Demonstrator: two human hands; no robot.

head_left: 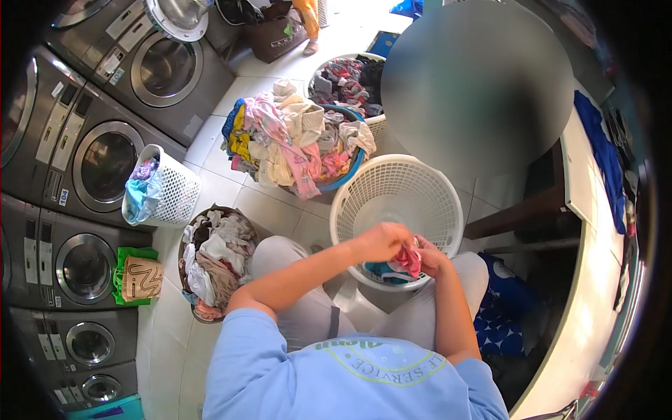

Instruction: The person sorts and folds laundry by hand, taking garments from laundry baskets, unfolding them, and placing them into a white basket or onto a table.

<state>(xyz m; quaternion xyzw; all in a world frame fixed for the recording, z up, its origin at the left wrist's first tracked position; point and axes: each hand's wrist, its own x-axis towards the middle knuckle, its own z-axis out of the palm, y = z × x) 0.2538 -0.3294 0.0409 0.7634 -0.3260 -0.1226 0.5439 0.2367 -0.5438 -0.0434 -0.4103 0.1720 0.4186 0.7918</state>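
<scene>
Over the near rim of a white plastic laundry basket (343, 203), my two hands are close together. My left hand (381, 242) is closed at the upper left of a small pink-and-red piece of clothing (406, 262). On its right side, my right hand (432, 257) grips the same cloth with bent fingers. Just below the cloth, a teal garment (392, 274) lies inside the basket near the rim. The basket stands on the floor in front of my knees. Exactly what kind of garment I hold is not clear.
Left of my legs stands a basket of mixed clothes (222, 255). Beyond it are a white basket (178, 189), a heaped blue basket (357, 168) and a basket of dark clothes (346, 84). Stacked grey machines (105, 164) line the left; a white tabletop (584, 189) runs along the right.
</scene>
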